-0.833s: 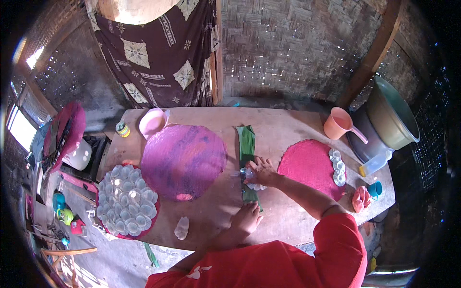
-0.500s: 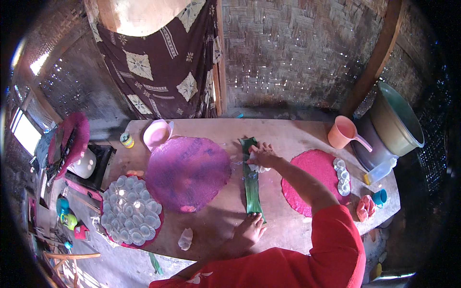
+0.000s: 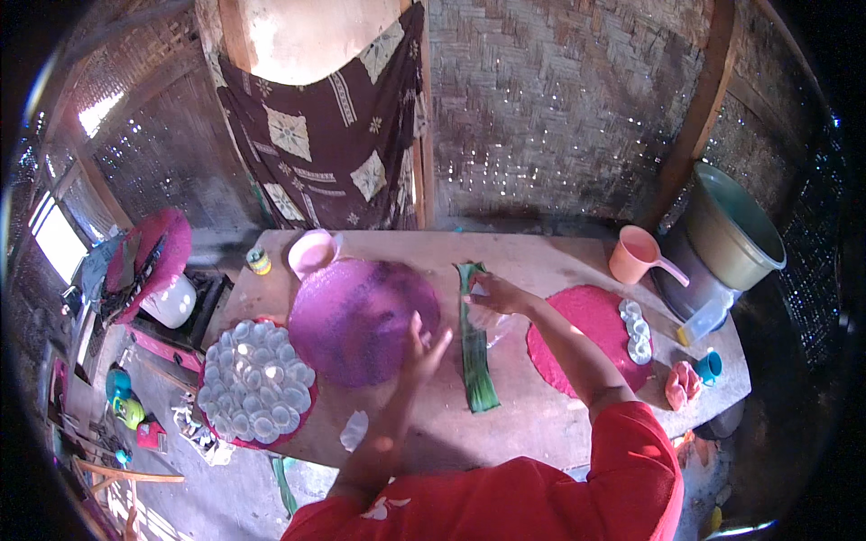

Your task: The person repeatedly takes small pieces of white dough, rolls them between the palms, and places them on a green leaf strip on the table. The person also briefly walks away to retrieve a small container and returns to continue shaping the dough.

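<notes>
A long green leaf strip (image 3: 478,374) lies upright in the picture on the wooden table. My right hand (image 3: 496,296) is closed over its far end, gripping a thin, crumpled whitish plastic piece (image 3: 487,317). My left hand (image 3: 422,353) hangs in the air beside the near right edge of a round purple mat (image 3: 356,316), thumb and fingers apart and holding nothing. Right of the strip is a round pink mat (image 3: 573,334) bearing a short row of clear little cups (image 3: 635,332). Another mat at the left is covered by several clear cups (image 3: 257,383).
A pink bowl (image 3: 313,254) and small jar (image 3: 259,261) stand at the back left. To the right are an orange dipper (image 3: 634,255), a clear bottle (image 3: 708,320), a blue cup (image 3: 709,368), a pink crumpled cloth (image 3: 683,385) and large tubs (image 3: 732,230). A whitish scrap (image 3: 354,431) lies near the front edge.
My left hand has lifted off the near end of the leaf strip and moved up and left, its fingers spreading. My right hand stays near the far end. The view has shifted slightly.
</notes>
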Demonstrator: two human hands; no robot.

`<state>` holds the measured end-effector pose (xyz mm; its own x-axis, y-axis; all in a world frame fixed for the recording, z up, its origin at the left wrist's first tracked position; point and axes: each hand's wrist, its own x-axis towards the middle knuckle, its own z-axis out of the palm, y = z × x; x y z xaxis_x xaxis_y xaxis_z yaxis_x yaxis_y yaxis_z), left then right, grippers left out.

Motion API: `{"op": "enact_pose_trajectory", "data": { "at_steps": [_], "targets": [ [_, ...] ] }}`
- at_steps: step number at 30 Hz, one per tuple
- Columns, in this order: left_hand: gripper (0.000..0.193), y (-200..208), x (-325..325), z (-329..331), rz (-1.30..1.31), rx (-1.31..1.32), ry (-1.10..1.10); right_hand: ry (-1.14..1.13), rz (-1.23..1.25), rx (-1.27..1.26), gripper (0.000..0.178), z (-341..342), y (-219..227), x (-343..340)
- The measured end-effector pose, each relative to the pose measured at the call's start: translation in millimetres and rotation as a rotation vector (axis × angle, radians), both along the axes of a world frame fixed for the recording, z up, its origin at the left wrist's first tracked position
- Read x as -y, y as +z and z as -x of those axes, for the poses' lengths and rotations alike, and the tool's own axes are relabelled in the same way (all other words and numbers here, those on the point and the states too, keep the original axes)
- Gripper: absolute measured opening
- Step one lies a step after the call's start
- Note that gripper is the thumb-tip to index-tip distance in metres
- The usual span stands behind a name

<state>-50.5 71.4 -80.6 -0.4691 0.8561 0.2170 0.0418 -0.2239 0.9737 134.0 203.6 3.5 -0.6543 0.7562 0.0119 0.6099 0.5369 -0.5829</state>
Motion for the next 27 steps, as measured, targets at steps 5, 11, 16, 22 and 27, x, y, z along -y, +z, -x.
{"op": "enact_pose_trajectory", "data": {
  "at_steps": [5,11,16,22,27],
  "targets": [
    [0.031,32.5,-2.2,20.3,0.196,-0.054,-0.640,-0.066,0.084,-0.239,0.031,-40.6,-0.9,75.5],
    [0.033,71.6,28.6,4.5,0.034,-0.669,-0.399,-0.502,-0.023,-0.418,0.024,-80.1,21.3,112.9],
    [0.072,90.4,44.4,-28.7,0.241,0.942,-0.946,-0.367,0.314,-1.012,0.021,-52.0,29.2,144.4],
    [0.027,84.5,64.8,-45.4,0.255,0.672,-0.666,-0.413,0.389,-1.003,0.020,-27.9,17.5,163.5],
    [0.017,65.1,70.4,-45.9,0.204,0.586,-0.614,-0.412,0.469,-1.160,0.020,-21.2,0.9,172.1]
  ]
}}
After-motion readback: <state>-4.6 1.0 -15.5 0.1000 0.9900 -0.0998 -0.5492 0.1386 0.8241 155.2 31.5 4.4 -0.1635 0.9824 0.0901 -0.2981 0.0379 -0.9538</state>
